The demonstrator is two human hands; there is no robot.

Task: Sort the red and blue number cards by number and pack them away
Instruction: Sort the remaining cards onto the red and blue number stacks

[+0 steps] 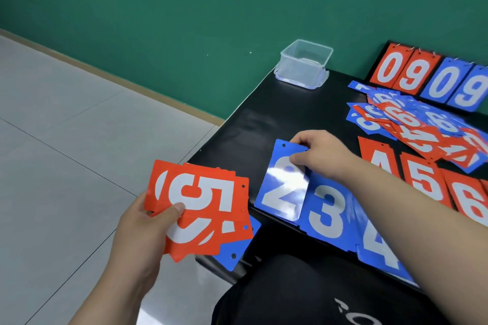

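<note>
My left hand (144, 229) grips a fanned stack of cards (200, 208) off the table's left edge; a red 5 is on top and blue cards show beneath. My right hand (320, 154) pinches the top of a blue 2 card (281, 192) lying on the black table (264, 119). Beside it lie a blue 3 (327, 212) and a blue 4 (380, 250). Further back, a row of red cards shows 4 (380, 159), 5 (422, 177) and 6 (467, 200). A loose heap of mixed red and blue cards (420, 124) lies at the right.
A clear plastic box (305, 63) stands open at the table's back left corner. A flip scoreboard (433, 79) reading 0 9 0 9 leans against the green wall. Grey tiled floor lies to the left. My dark-clothed lap is below the table's near edge.
</note>
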